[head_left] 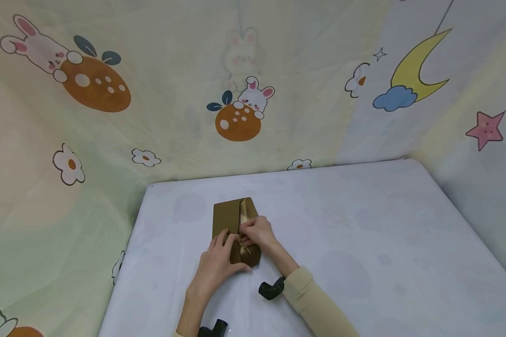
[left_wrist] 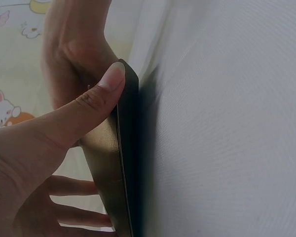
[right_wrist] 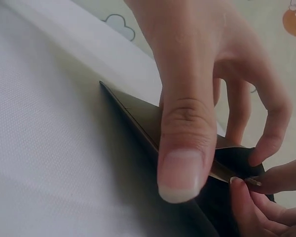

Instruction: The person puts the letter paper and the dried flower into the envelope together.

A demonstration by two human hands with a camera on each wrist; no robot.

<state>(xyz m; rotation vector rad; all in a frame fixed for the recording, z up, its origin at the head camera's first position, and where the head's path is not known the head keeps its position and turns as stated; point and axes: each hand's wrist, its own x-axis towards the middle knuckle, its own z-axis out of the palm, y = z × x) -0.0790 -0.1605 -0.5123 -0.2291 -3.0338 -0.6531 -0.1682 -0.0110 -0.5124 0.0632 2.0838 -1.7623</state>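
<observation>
A flat gold-brown folded-card packet [head_left: 226,216] with cut corners lies on the white table. Its right part stands partly lifted along a fold, and a dark inner side [right_wrist: 239,158] shows in the right wrist view. My left hand [head_left: 216,264] holds the packet's near part, with the thumb [left_wrist: 96,101] along its near edge and the fingers spread over its left side. Over the right part, my right hand [head_left: 258,231] pinches a thin gold strip [right_wrist: 254,181] between thumb and finger. What the strip joins is hidden by the fingers.
The white cloth-covered table [head_left: 362,234] extends to the right and behind the packet. Patterned curtains [head_left: 173,117] with rabbits, flowers and a moon hang along the back and sides. Black wrist mounts [head_left: 271,289] sit at both wrists.
</observation>
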